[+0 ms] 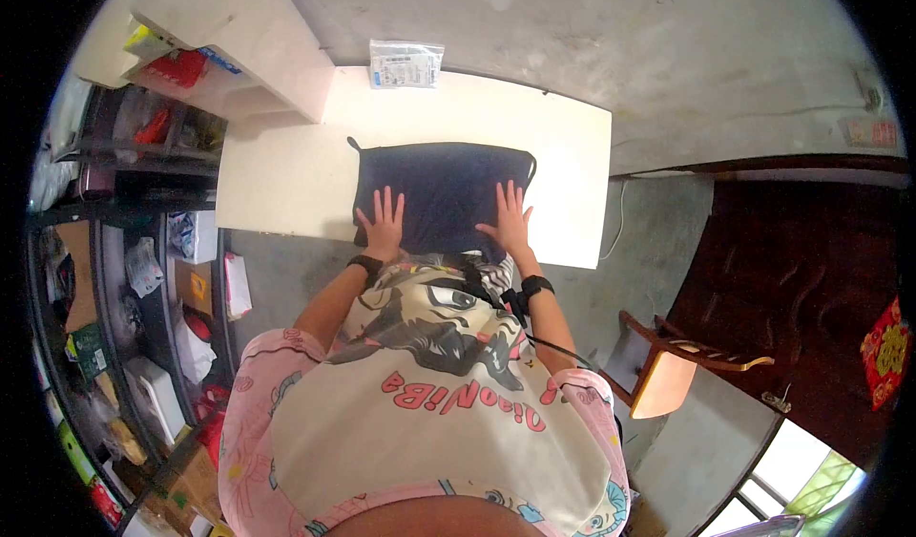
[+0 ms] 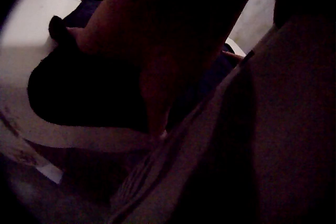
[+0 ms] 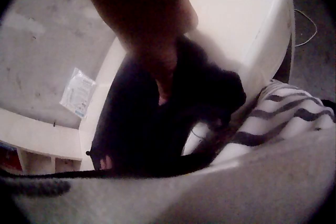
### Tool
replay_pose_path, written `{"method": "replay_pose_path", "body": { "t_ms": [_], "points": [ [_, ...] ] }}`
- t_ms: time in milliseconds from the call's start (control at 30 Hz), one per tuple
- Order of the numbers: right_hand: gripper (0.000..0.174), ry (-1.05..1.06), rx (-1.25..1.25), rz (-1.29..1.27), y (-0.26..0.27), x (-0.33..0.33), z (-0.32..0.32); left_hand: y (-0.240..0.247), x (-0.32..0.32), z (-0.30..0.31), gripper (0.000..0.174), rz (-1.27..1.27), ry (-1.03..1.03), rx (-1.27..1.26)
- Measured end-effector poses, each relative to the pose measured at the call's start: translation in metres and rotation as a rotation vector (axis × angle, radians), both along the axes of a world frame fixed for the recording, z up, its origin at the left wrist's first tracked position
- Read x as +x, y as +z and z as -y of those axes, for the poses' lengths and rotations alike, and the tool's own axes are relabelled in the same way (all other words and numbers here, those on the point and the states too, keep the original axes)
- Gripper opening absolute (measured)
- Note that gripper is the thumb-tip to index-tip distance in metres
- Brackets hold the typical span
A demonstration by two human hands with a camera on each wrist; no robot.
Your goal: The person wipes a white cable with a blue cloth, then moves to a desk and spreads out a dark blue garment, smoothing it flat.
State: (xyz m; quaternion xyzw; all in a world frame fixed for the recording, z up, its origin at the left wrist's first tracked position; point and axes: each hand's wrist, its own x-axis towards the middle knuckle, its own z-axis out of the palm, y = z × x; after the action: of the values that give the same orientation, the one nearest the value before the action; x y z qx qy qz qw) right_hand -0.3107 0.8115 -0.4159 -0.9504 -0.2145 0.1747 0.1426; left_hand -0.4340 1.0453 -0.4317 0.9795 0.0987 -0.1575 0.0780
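A dark navy cloth (image 1: pixel 434 179) lies spread on a white table (image 1: pixel 286 179), with a thin loop at each upper corner. My left hand (image 1: pixel 384 227) rests on its left part, fingers spread and straight. On its right part rests my right hand (image 1: pixel 510 220), fingers also spread. In the left wrist view the left hand (image 2: pixel 152 35) is dark and its fingers are mostly hidden. The right wrist view shows the right hand (image 3: pixel 152 40) over the dark cloth (image 3: pixel 131 113), which bunches near the table's front edge.
A clear packet (image 1: pixel 406 64) lies at the table's back edge against the grey wall. A white shelf unit (image 1: pixel 239 41) stands at the back left. Dark shelves (image 1: pixel 110 279) with many items fill the left side. A wooden chair (image 1: pixel 665 382) stands at the right.
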Motion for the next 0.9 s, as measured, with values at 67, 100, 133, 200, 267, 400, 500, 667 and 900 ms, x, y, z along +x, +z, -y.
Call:
{"method": "replay_pose_path", "body": {
  "t_ms": [67,100,133,200,267,400,500,667,900],
  "points": [
    [0.101,0.017,0.013,0.019,-0.004,0.0,0.002,0.002,-0.001,0.0,0.101,0.017,0.003,-0.051],
    [0.101,0.03,0.027,0.037,-0.003,0.0,0.002,-0.003,-0.002,-0.001,0.101,0.017,0.005,-0.051],
    [0.101,0.031,0.026,0.037,-0.003,0.0,0.002,-0.009,-0.003,-0.001,0.105,0.054,-0.008,-0.014],
    [0.1,0.03,0.023,0.028,-0.001,0.0,0.002,-0.007,-0.002,-0.001,0.11,0.092,-0.021,0.025],
    [0.1,0.031,0.02,0.031,-0.004,0.001,0.002,0.016,0.003,0.0,0.122,-0.059,0.0,-0.061],
    [0.1,0.003,-0.1,0.009,0.003,-0.002,-0.003,0.007,0.001,0.001,0.13,-0.034,-0.007,-0.017],
    [0.099,-0.014,-0.147,-0.013,0.011,-0.002,-0.006,0.011,0.002,0.0,0.129,-0.04,-0.009,-0.036],
    [0.098,-0.006,-0.134,-0.017,0.013,-0.003,-0.005,0.001,0.0,-0.001,0.129,-0.007,-0.02,-0.007],
    [0.098,-0.025,-0.171,-0.028,0.007,-0.003,-0.004,0.003,0.002,-0.001,0.128,-0.035,-0.017,-0.004]
  ]
}}
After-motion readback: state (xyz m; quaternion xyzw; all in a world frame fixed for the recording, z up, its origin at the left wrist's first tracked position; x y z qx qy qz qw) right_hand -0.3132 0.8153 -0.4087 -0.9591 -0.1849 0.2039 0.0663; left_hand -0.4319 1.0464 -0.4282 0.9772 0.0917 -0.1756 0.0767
